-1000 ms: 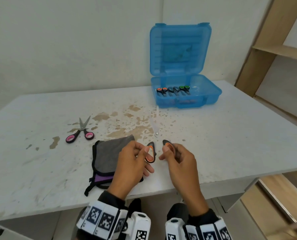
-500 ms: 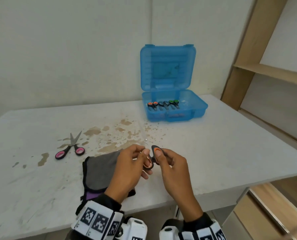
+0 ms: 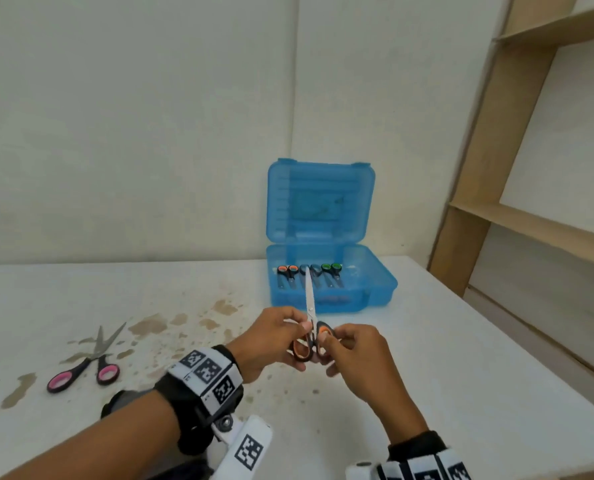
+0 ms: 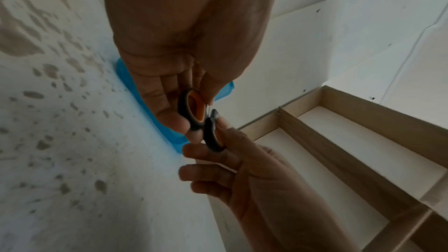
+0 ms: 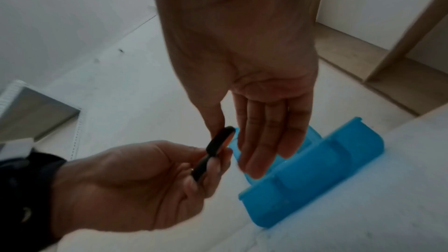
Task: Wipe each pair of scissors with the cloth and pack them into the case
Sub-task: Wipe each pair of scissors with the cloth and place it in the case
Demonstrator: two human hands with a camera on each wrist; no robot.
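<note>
Scissors, orange-handled (image 3: pixel 310 336), blades now shut and raised from the table toward the open blue case (image 3: pixel 378 289), each loop pinched by left hand (image 3: pixel 271 337) and right hand (image 3: pixel 357 355); packing is judged next, pink-handled scissors (image 3: pixel 87 362) left of the case remaining.

Soft even daylight, faint shadows; wrist views dim, blurred, edges warped

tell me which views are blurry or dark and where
Head view: evenly lit and fairly sharp, blue case and pink-handled scissors clear, edges bent by the wide lens. Left wrist view: dim, left hand shadowed, soft. Right wrist view: motion blur on the right hand and orange-handled scissors.
</note>
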